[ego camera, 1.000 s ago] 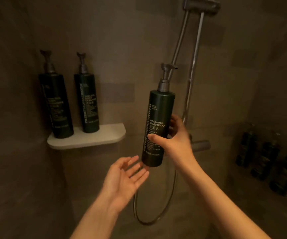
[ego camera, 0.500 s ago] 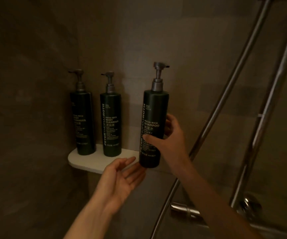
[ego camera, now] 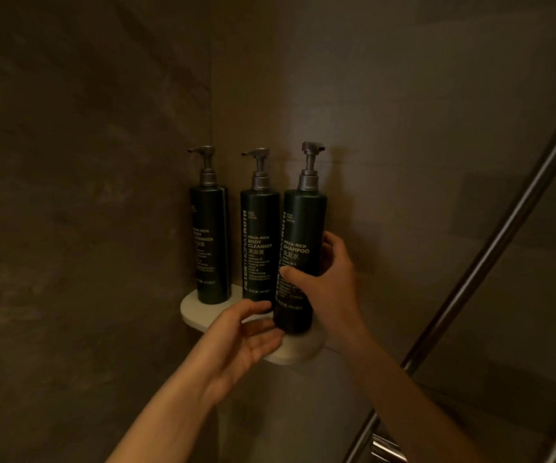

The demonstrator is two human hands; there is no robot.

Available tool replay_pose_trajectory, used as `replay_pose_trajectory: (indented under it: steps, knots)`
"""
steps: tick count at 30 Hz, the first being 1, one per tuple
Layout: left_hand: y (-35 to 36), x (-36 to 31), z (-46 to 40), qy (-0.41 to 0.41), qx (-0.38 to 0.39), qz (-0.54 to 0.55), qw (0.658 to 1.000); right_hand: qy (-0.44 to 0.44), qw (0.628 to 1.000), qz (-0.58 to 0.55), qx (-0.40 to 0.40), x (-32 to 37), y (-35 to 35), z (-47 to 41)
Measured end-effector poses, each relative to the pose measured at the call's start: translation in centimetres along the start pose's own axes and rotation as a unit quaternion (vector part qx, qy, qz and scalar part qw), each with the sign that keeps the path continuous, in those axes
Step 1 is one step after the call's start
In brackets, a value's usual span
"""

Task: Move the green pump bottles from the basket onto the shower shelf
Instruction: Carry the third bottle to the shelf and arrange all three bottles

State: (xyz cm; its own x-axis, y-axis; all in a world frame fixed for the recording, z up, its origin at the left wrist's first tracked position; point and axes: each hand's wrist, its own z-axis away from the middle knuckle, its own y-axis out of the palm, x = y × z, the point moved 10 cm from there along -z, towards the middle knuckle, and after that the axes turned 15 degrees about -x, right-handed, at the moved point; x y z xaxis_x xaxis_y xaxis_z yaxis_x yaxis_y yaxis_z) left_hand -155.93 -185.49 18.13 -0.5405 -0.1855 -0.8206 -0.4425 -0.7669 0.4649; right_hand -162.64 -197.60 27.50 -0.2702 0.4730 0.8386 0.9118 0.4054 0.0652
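Observation:
A white corner shelf is fixed to the dark tiled wall. Two dark green pump bottles marked body cleanser stand on it, one at the left and one in the middle. A third green pump bottle, marked shampoo, is upright at the shelf's right end, its base on or just above the shelf. My right hand grips its lower half. My left hand is open, palm up, at the shelf's front edge by the bottle's base. No basket is in view.
A metal shower rail slants up along the right side, with chrome fittings at the bottom right. Dark tiled walls meet in the corner behind the shelf.
My right hand carried the shampoo bottle left and down to the shelf's right end beside the other two. My left hand followed to the shelf's front edge. The view moved closer.

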Motion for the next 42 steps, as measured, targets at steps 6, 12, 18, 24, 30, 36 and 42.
replay_pose_trajectory:
  steps: [6,12,18,24,30,36,42]
  knots:
    - [0.2,-0.4,-0.4,0.096,-0.001,-0.146,0.985,-0.005,1.0,0.016,-0.02,-0.4,-0.4,-0.3]
    - [1.6,-1.6,0.1,0.215,-0.001,-0.246,0.945,-0.029,0.997,0.063,-0.039,-1.0,-0.9,0.2]
    - [2.2,-2.0,0.0,0.308,-0.015,-0.304,0.901,-0.073,0.987,0.12,-0.078,0.1,-1.8,0.9]
    - [3.3,-2.1,0.6,0.375,-0.014,-0.331,0.866,-0.092,0.98,0.15,-0.09,0.4,-1.9,0.9]
    - [2.0,-3.7,1.1,0.416,-0.029,-0.339,0.843,-0.134,0.972,0.161,-0.111,1.9,-2.6,2.1]
    - [-0.9,-7.9,3.1,0.546,-0.119,-0.338,0.757,-0.287,0.93,0.199,-0.115,5.9,0.2,6.5]
    - [-3.2,-10.1,0.6,0.545,-0.186,-0.368,0.73,-0.268,0.927,0.26,-0.025,4.1,6.2,7.4]
